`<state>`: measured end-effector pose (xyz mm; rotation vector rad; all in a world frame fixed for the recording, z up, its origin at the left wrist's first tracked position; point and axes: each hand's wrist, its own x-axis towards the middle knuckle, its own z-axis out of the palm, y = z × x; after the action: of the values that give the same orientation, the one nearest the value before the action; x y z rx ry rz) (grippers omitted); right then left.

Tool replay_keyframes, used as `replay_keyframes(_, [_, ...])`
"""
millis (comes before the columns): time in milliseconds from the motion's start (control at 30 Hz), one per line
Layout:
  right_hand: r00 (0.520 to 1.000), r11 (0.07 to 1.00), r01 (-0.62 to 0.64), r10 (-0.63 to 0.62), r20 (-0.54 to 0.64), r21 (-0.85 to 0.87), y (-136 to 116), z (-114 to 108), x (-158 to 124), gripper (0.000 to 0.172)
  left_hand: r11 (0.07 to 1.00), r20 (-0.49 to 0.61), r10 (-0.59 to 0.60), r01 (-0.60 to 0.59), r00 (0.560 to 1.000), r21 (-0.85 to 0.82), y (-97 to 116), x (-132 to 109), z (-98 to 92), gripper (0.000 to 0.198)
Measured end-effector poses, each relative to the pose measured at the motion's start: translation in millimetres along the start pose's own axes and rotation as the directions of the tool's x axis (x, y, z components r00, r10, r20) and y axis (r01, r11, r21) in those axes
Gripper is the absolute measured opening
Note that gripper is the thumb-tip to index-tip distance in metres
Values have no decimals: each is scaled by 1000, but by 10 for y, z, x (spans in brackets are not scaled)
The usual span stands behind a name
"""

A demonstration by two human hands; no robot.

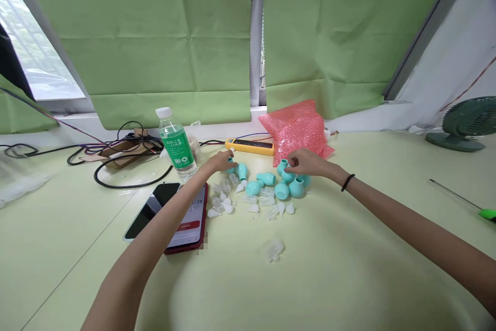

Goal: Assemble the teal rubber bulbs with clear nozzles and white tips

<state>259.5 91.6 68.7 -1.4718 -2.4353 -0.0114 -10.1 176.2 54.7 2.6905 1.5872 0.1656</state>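
Note:
My left hand point(221, 161) reaches to the back of the table, fingers closed around a small teal bulb point(231, 167), mostly hidden by the hand. Beside it lies another teal bulb point(242, 171). My right hand point(306, 162), with a black band at the wrist, has its fingertips pinched at a teal vase-shaped bulb point(282, 167) on top of a pile. Around these fingers are several more bulbs, one with its open neck upward point(296, 187). In front of them lie white cone-shaped nozzles point(228, 206) and clear plastic pieces point(266, 200).
Two phones point(189, 222) lie under my left forearm. A water bottle point(176, 145), tangled cables point(132, 147) and a yellow power strip point(250, 146) stand behind. A pink bubble-wrap bag point(298, 135) sits at the back; a screwdriver point(465, 198) and fan point(465, 122) are at right.

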Motion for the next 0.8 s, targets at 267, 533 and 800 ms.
replay_keyframes(267, [999, 1000, -12, 13, -52, 27, 45, -95, -9, 26, 940, -57, 320, -310, 946, 145, 408, -237, -49, 55])
replay_keyframes(533, [989, 995, -105, 104, -103, 2, 359, -188, 33, 28, 875, 122, 424, -441, 897, 199, 566, -186, -76, 42])
replay_keyframes(800, [958, 982, -189, 190, -215, 29, 418, -58, 91, 31, 953, -9, 284, -282, 959, 115, 501, 11, -103, 26])
